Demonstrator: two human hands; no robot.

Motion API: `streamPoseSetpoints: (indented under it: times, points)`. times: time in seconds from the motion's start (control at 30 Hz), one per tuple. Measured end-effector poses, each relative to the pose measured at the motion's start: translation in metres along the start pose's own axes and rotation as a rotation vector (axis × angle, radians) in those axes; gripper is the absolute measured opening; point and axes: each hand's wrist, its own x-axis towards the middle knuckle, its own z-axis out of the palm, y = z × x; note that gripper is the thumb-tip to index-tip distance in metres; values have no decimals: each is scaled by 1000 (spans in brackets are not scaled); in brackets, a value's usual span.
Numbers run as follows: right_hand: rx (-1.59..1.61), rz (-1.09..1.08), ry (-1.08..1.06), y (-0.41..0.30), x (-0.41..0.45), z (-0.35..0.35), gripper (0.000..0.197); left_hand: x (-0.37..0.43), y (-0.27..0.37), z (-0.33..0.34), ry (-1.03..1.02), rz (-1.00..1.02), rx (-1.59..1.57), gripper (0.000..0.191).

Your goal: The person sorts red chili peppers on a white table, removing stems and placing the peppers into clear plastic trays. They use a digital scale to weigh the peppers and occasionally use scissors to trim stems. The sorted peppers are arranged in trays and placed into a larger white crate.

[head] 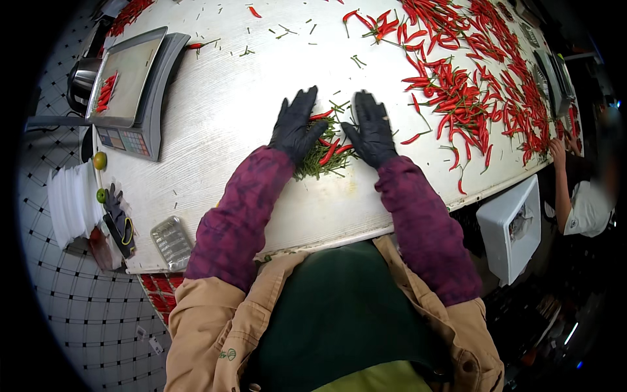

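Both of my hands wear black gloves and lie over the white tabletop. My left hand [298, 126] is spread flat against the left side of a pile of cut green chili stems [318, 164], its thumb over the pile. A few red chilies [329, 152] lie on and among these stems. To the right of the pile rests my right hand [371, 128], palm down, with its thumb apart and pointing at the loose stems between the hands. Neither hand grips anything. Part of the pile is hidden under my left hand.
A large heap of red chilies [458, 98] spreads along the right side. At the left stands a digital scale [147, 93] bearing a small pack of chilies [105, 92]. A clear plastic tray [171, 242] sits near the front-left edge. Another person's hand [557, 152] touches the far-right chilies.
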Motion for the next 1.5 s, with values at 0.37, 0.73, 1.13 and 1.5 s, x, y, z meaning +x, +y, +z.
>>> streamPoseSetpoints:
  times: [0.37,0.73,1.13,1.5]
  points:
    - [138,-223,-387,-15,-39,-38,113,-75,40,-13,-200,-42,293,125]
    - [109,-417,-435,-46,16,-9,112,-108,24,-6,292,-229,46,66]
    - [-21,-540,-57,-66,9,31,31,-129,31,-19,527,-373,-166,26]
    - [1053,528,-25,-58,24,8,17,-103,28,-6,156,-351,312,111]
